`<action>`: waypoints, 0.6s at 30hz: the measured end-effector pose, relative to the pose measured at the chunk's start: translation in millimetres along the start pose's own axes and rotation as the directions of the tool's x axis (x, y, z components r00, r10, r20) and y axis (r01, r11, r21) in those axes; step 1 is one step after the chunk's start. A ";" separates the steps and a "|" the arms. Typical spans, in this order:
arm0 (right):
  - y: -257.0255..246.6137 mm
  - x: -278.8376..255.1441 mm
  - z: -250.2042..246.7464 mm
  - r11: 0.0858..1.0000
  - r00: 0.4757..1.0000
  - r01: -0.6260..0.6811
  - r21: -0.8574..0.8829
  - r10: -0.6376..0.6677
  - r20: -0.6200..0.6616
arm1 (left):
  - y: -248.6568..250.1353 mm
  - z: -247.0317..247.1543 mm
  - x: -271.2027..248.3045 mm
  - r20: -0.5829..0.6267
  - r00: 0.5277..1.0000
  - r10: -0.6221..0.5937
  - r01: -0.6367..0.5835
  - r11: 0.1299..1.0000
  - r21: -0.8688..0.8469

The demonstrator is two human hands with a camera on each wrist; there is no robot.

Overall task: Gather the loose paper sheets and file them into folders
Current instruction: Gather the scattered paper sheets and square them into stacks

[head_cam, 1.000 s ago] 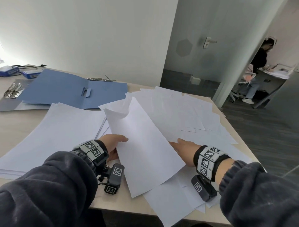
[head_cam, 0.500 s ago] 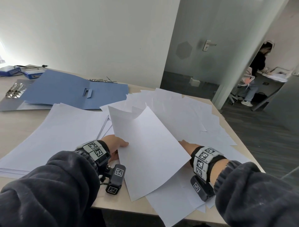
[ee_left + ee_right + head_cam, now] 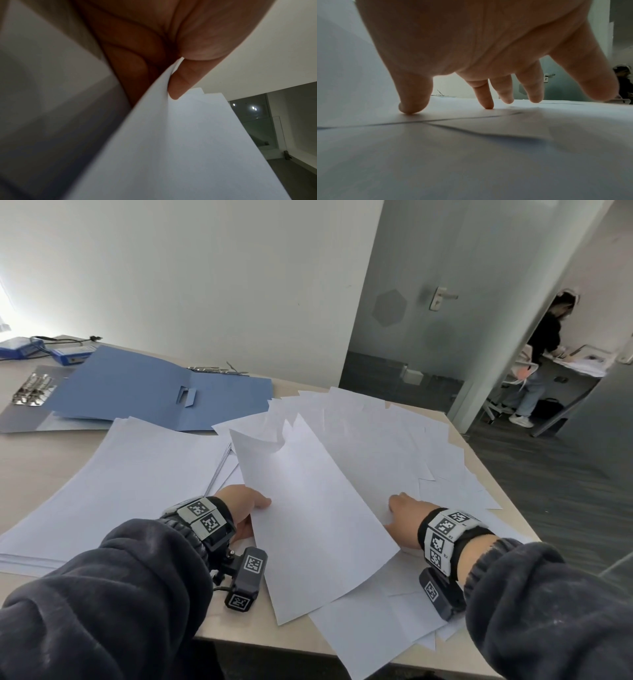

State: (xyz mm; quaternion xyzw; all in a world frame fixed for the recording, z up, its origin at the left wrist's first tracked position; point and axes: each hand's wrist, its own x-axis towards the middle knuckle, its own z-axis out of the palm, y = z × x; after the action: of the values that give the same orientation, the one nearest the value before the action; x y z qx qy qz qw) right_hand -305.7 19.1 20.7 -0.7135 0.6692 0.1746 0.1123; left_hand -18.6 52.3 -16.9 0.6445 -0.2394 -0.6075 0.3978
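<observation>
Your left hand (image 3: 241, 510) pinches the near left edge of a few white sheets (image 3: 308, 515), thumb on top and fingers curled beneath; the left wrist view shows the thumb (image 3: 181, 83) pressed on the paper's upper face and at least 2 staggered far corners behind it. The held sheets (image 3: 180, 148) tilt up off the table, their far end curling over.

Your right hand (image 3: 406, 517) lies to the right of that bundle, fingers spread and nearly straight, holding nothing. In the right wrist view the thumb (image 3: 412, 100) and forefinger tip (image 3: 486, 102) touch the loose sheets (image 3: 471, 148) below, while the other fingertips look just clear of the paper.

Those loose sheets (image 3: 394, 446) sprawl in overlapping disorder across the right half of the table (image 3: 30, 460), some poking over its near edge. To the left sits a squared stack of paper (image 3: 113, 494), lying flat. Farther back on the left, a blue folder (image 3: 147, 392) lies open, overlapping a grey binder (image 3: 24, 419) with metal rings (image 3: 32, 393). 2 blue boxes (image 3: 44, 349) sit at the far left corner.

Beyond the doorway on the right, another person (image 3: 537, 368) stands at a desk.
</observation>
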 end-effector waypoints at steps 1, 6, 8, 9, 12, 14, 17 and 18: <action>-0.2 -1.0 -0.9 1.000 1.000 0.000 0.019 0.000 0.007 | 0.1 0.0 0.5 0.001 1.000 -0.002 0.002 1.000 -0.005; -7.3 5.7 6.4 0.993 0.996 0.086 0.079 -0.085 -0.012 | -0.1 -0.4 0.2 0.009 1.000 -0.009 0.009 1.000 -0.026; -9.9 6.7 4.2 0.980 0.992 0.129 0.150 -0.126 -0.028 | -0.1 -0.1 -0.3 0.008 1.000 -0.008 0.008 1.000 -0.024; -11.4 5.7 1.9 0.968 0.988 0.155 0.196 -0.148 -0.053 | 0.0 -0.1 -0.6 0.005 1.000 -0.006 0.007 1.000 -0.025; -16.3 0.2 -2.7 0.901 0.948 0.317 0.295 -0.293 -0.121 | 0.0 -0.1 0.3 -0.002 1.000 0.000 0.000 1.000 -0.023; -22.7 -7.1 -3.1 0.854 0.919 0.390 0.345 -0.382 -0.093 | -0.7 -0.4 0.6 -0.007 1.000 0.004 -0.004 1.000 -0.012; -35.5 -13.9 0.5 0.830 0.902 0.415 0.372 -0.431 -0.044 | -1.6 -0.7 1.2 -0.011 1.000 0.009 -0.009 1.000 0.002; -39.4 -14.7 1.1 0.833 0.898 0.421 0.360 -0.438 -0.037 | -1.6 -0.7 0.8 -0.010 1.000 0.012 -0.012 1.000 0.002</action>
State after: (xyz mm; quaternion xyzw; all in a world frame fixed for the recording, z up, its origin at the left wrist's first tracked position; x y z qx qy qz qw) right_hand -267.2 36.1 22.7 -0.8084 0.5095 0.0364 0.2926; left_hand -18.1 52.7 -18.7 0.6465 -0.2419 -0.6016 0.4020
